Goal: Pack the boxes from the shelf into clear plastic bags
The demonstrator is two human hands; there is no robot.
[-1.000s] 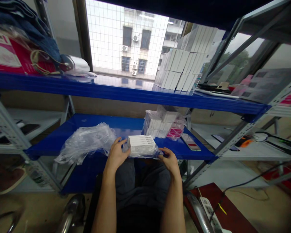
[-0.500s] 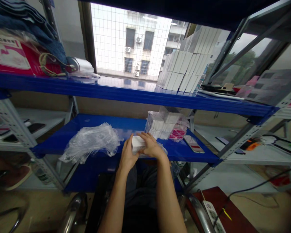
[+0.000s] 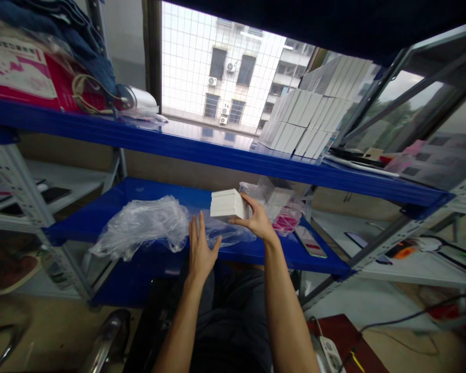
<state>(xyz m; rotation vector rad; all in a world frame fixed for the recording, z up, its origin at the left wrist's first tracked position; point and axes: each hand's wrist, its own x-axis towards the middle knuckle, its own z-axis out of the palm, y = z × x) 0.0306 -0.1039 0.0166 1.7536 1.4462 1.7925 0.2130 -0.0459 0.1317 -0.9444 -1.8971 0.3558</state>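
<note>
A stack of white boxes (image 3: 227,204) is in my right hand (image 3: 256,220), the thumb below and the fingers over its right end. The stack is held a little above the blue lower shelf (image 3: 112,199). To its left my left hand (image 3: 202,251) is open and holds nothing, its fingers spread beside a crumpled heap of clear plastic bags (image 3: 147,223). Under the held stack lies a flat clear plastic bag (image 3: 231,235). Behind my right hand stand more white boxes (image 3: 277,199) in clear plastic, with a pink packet (image 3: 285,221) beside them.
A phone (image 3: 310,241) lies at the lower shelf's right end. The blue upper shelf (image 3: 202,155) carries a tall pile of white boxes (image 3: 306,122) and, at left, a red and white carton (image 3: 19,77). A power strip (image 3: 331,352) sits low at right.
My left hand has let go of the white boxes and moved down and left. My right hand has lifted the stack up, farther from me. The view has shifted slightly.
</note>
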